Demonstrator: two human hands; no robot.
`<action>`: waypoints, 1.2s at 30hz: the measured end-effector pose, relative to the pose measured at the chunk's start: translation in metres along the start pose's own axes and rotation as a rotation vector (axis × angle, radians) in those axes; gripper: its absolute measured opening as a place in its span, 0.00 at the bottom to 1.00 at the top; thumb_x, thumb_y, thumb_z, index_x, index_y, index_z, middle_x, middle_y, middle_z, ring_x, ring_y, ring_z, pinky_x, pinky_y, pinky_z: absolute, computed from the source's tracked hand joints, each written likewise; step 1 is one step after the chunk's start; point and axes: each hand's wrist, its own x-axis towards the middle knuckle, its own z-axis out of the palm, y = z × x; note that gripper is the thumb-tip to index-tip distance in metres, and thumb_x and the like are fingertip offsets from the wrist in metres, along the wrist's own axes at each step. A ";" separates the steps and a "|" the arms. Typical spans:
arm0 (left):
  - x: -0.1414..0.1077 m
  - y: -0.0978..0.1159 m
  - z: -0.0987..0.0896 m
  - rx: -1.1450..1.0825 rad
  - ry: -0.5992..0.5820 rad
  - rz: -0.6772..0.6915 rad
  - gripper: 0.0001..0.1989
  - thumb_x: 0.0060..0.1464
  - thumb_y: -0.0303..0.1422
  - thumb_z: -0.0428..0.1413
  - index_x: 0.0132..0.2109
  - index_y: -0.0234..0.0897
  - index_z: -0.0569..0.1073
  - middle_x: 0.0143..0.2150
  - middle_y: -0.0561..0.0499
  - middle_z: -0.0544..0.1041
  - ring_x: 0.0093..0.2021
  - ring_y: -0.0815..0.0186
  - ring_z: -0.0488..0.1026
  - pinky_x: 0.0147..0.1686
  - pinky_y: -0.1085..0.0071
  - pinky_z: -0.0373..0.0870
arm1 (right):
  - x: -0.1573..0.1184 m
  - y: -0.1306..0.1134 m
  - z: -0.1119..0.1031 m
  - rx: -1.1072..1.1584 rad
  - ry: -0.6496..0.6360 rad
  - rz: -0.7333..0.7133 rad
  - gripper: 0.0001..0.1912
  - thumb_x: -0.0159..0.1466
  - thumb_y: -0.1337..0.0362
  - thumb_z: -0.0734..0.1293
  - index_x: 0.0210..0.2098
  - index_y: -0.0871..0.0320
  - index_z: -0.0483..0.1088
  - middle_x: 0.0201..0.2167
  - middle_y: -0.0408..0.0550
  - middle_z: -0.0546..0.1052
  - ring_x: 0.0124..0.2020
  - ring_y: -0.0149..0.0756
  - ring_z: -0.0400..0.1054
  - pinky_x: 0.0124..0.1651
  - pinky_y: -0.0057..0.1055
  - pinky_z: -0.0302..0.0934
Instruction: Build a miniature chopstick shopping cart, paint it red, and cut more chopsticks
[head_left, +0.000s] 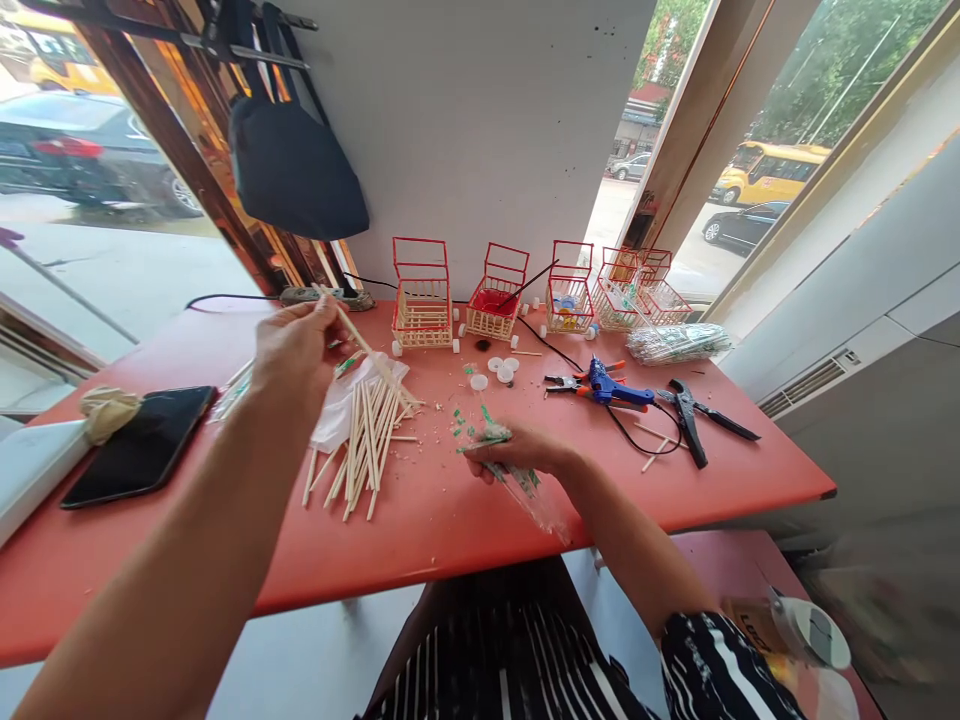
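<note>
My left hand (296, 345) is raised over the left part of the table, its fingers closed on a pale wooden chopstick (367, 350) that slants down to the right. Beneath its tip lies a loose pile of bare chopsticks (367, 440), partly on a white plastic bag (330, 425). Lower and nearer the front edge, my right hand (514, 450) grips crumpled clear plastic wrappers (529, 490) with green print. Torn green-printed scraps (461, 425) are scattered just beyond its fingers.
Small red-and-wood stick carts (421, 318) line the wall side. White caps (502, 370), a blue glue gun (619, 385), pliers (566, 383), black cutters (686, 420) and a wrapped chopstick bundle (679, 343) lie on the red table (360, 555). A black tablet (142, 445) is at left.
</note>
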 end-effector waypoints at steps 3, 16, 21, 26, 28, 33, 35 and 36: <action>0.019 -0.005 -0.026 0.242 -0.088 -0.108 0.16 0.59 0.34 0.64 0.28 0.35 0.68 0.17 0.57 0.65 0.17 0.74 0.60 0.18 0.79 0.58 | -0.002 -0.002 -0.001 0.124 0.094 -0.058 0.31 0.59 0.34 0.72 0.28 0.60 0.75 0.24 0.44 0.76 0.26 0.30 0.68 0.31 0.27 0.60; 0.023 -0.066 -0.043 0.962 -0.094 0.080 0.11 0.50 0.30 0.68 0.26 0.37 0.73 0.16 0.56 0.64 0.25 0.65 0.61 0.29 0.71 0.51 | 0.001 -0.004 -0.009 0.551 0.271 0.015 0.30 0.50 0.42 0.82 0.31 0.58 0.69 0.21 0.34 0.63 0.21 0.24 0.59 0.22 0.23 0.57; 0.040 -0.055 -0.077 1.075 0.076 0.084 0.11 0.50 0.30 0.67 0.29 0.38 0.71 0.21 0.58 0.56 0.27 0.64 0.54 0.32 0.70 0.48 | 0.001 -0.008 -0.011 0.559 0.326 0.031 0.28 0.51 0.44 0.81 0.30 0.57 0.68 0.19 0.32 0.60 0.20 0.23 0.54 0.21 0.22 0.52; 0.057 -0.059 -0.090 1.164 0.065 -0.001 0.20 0.40 0.29 0.70 0.21 0.39 0.63 0.18 0.59 0.49 0.28 0.62 0.60 0.34 0.71 0.54 | 0.002 -0.008 -0.012 0.543 0.357 0.042 0.29 0.52 0.42 0.81 0.30 0.57 0.66 0.19 0.32 0.59 0.20 0.23 0.53 0.21 0.22 0.51; 0.061 -0.061 -0.088 1.187 0.061 -0.044 0.23 0.41 0.29 0.69 0.21 0.41 0.59 0.18 0.59 0.50 0.31 0.58 0.65 0.35 0.70 0.56 | 0.002 -0.008 -0.012 0.538 0.357 0.047 0.29 0.53 0.41 0.80 0.30 0.57 0.66 0.19 0.32 0.59 0.20 0.23 0.53 0.21 0.22 0.50; 0.071 -0.056 -0.091 1.198 0.037 -0.109 0.27 0.44 0.30 0.68 0.23 0.43 0.53 0.18 0.57 0.53 0.34 0.55 0.67 0.37 0.70 0.56 | 0.003 -0.005 -0.012 0.522 0.369 0.034 0.31 0.48 0.40 0.82 0.29 0.57 0.66 0.18 0.31 0.59 0.19 0.23 0.52 0.21 0.23 0.49; 0.074 -0.052 -0.096 1.182 0.041 -0.109 0.28 0.47 0.30 0.68 0.25 0.44 0.51 0.18 0.58 0.54 0.32 0.57 0.65 0.35 0.71 0.54 | 0.004 -0.005 -0.012 0.508 0.400 0.005 0.32 0.47 0.41 0.83 0.30 0.56 0.66 0.18 0.31 0.58 0.20 0.23 0.53 0.21 0.23 0.50; 0.075 -0.049 -0.100 1.170 0.042 -0.105 0.28 0.49 0.30 0.67 0.26 0.44 0.51 0.18 0.58 0.54 0.31 0.59 0.64 0.34 0.71 0.52 | 0.004 -0.004 -0.012 0.503 0.424 -0.016 0.31 0.47 0.42 0.83 0.31 0.56 0.66 0.18 0.30 0.58 0.20 0.23 0.53 0.21 0.23 0.50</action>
